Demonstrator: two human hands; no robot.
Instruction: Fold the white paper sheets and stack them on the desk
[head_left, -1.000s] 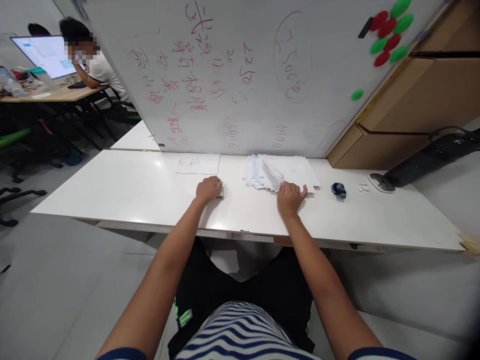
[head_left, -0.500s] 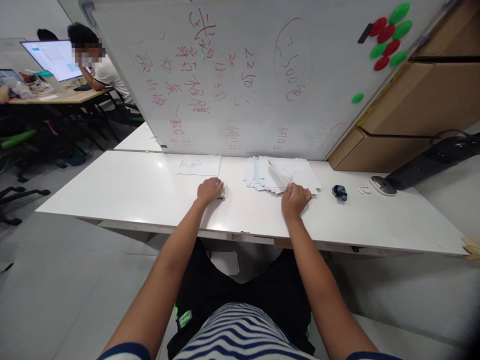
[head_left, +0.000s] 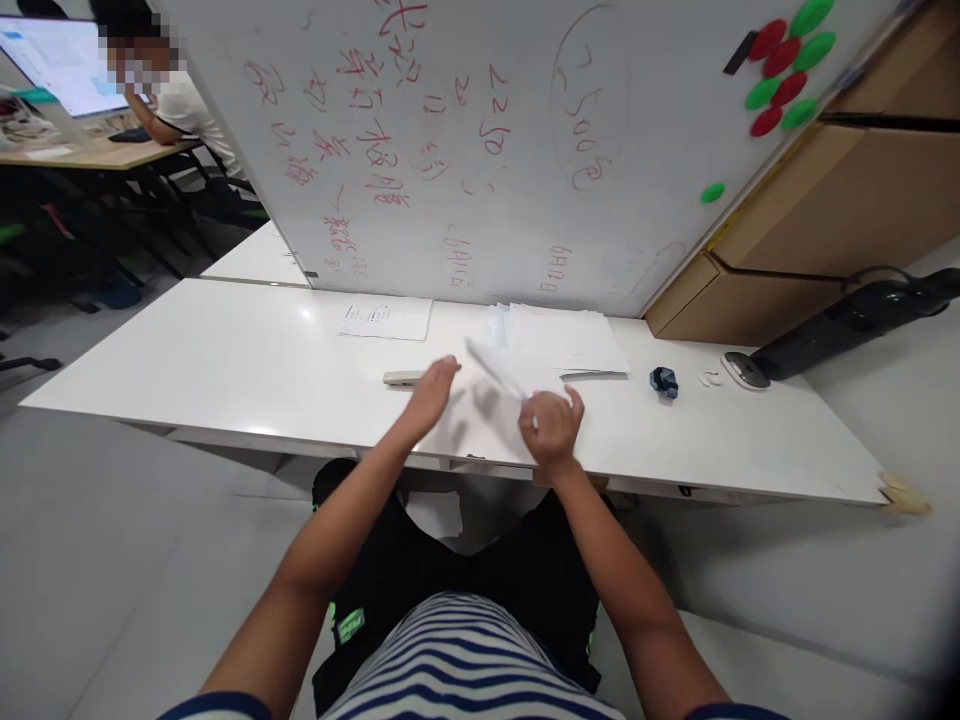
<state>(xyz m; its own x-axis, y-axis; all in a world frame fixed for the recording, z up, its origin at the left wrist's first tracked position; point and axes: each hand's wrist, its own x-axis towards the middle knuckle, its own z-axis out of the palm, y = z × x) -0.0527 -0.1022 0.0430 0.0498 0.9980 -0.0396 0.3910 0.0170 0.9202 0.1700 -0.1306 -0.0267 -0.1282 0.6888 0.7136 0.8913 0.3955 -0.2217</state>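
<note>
My right hand [head_left: 553,425] is closed on some sheets of paper [head_left: 496,370], lifted at a slant above the white table and blurred by motion. Behind them lies a loose stack of papers [head_left: 570,338]. My left hand [head_left: 433,390] holds nothing; its fingers stretch toward the lifted sheets without touching them. A slim, pale stapler-like object [head_left: 399,379] lies on the table just left of that hand, its right end hidden behind it. Farther back on the left is a printed sheet [head_left: 390,318], flat on the table.
A whiteboard [head_left: 517,200] with red writing stands along the table's back edge. To the right are a dark blue strap-like item [head_left: 664,382], a small white piece [head_left: 710,379], a mouse [head_left: 745,371] and a black bottle [head_left: 840,325]. Cardboard boxes [head_left: 757,305] stand behind. A person sits far left.
My right hand has lifted sheets off the stack and brought them left and toward me. My left hand has come off the stapler-like object, which now shows more. The view has shifted slightly.
</note>
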